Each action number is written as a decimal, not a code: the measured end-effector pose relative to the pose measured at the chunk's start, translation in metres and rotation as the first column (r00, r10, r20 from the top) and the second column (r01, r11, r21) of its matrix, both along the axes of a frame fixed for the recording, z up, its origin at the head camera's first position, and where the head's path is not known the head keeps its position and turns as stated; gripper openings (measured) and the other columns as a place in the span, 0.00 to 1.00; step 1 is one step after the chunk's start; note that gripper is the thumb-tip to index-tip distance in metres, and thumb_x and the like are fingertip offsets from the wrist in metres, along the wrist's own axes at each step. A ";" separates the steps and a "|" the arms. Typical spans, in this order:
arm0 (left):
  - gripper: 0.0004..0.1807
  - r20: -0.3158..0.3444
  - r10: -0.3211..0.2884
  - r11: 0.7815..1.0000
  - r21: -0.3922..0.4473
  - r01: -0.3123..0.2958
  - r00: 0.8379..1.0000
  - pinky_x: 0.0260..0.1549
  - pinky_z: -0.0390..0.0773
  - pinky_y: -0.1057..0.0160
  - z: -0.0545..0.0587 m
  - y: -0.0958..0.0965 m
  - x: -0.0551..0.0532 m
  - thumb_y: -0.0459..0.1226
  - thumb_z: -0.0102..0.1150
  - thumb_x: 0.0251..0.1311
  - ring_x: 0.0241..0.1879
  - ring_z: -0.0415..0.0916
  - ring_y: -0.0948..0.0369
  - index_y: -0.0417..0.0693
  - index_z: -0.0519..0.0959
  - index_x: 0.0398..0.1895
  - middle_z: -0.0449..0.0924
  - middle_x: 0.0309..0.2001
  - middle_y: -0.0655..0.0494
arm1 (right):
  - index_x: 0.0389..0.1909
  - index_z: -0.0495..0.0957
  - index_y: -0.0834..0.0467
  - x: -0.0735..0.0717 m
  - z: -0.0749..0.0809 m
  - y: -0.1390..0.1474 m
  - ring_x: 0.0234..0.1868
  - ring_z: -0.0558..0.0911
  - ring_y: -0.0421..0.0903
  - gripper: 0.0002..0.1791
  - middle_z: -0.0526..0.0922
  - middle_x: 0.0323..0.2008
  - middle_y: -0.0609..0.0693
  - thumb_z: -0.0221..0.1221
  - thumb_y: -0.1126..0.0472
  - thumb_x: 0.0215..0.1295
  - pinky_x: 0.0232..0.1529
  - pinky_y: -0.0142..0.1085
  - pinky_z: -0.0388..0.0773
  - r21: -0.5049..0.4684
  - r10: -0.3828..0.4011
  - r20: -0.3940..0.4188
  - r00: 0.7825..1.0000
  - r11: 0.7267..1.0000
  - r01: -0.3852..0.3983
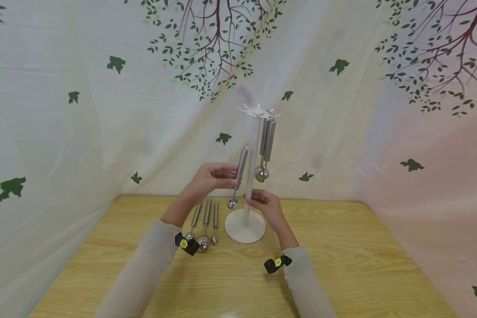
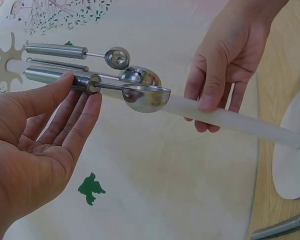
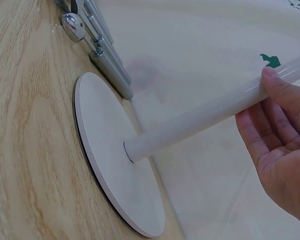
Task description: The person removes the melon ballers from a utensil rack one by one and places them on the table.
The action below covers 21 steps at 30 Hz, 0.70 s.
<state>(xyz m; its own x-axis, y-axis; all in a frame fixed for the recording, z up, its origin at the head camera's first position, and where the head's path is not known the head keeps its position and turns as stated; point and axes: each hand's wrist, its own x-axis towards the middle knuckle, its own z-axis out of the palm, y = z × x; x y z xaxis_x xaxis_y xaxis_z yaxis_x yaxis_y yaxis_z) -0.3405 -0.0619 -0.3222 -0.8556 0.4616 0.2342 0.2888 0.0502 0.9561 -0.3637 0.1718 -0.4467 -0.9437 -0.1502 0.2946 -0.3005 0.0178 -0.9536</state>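
Observation:
In the head view my left hand (image 1: pixel 216 176) pinches the steel handle of a round-bowled measuring spoon (image 1: pixel 242 163), holding it upright just left of the white stand's pole (image 1: pixel 251 163). Close up, thumb and fingers of the left hand (image 2: pixel 45 125) grip the handle, and the spoon's bowl (image 2: pixel 146 97) points toward the stand's base. Low on the pole, my right hand (image 1: pixel 268 207) pinches it between thumb and fingers; the right wrist view shows that hand (image 3: pixel 285 120) too. Measuring spoons (image 1: pixel 269 141) hang from the stand's hooked top (image 1: pixel 258 111), on its right side.
Three more steel spoons (image 1: pixel 206 218) lie on the wooden table (image 1: pixel 342 256), left of the stand's round white base (image 1: pixel 244 237). A patterned cloth backdrop (image 1: pixel 175 145) rises behind the table.

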 end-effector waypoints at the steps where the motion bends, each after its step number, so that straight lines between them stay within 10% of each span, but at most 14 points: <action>1: 0.22 0.005 0.004 1.000 -0.004 -0.004 1.000 0.59 0.83 0.54 -0.002 -0.003 -0.001 0.29 0.65 0.64 0.47 0.86 0.61 0.39 0.79 0.62 0.87 0.51 0.46 | 0.57 0.78 0.70 0.000 0.000 0.000 0.47 0.86 0.38 0.20 0.86 0.52 0.65 0.65 0.70 0.66 0.55 0.35 0.85 -0.004 -0.001 -0.001 1.000 1.000 0.001; 21: 0.23 0.056 0.099 0.989 -0.119 -0.091 0.994 0.55 0.85 0.58 -0.044 -0.068 -0.002 0.30 0.65 0.65 0.47 0.84 0.62 0.36 0.77 0.63 0.85 0.53 0.43 | 0.56 0.80 0.70 0.002 -0.002 0.001 0.46 0.87 0.38 0.20 0.90 0.45 0.49 0.68 0.67 0.64 0.55 0.34 0.84 -0.012 0.001 0.008 1.000 1.000 -0.001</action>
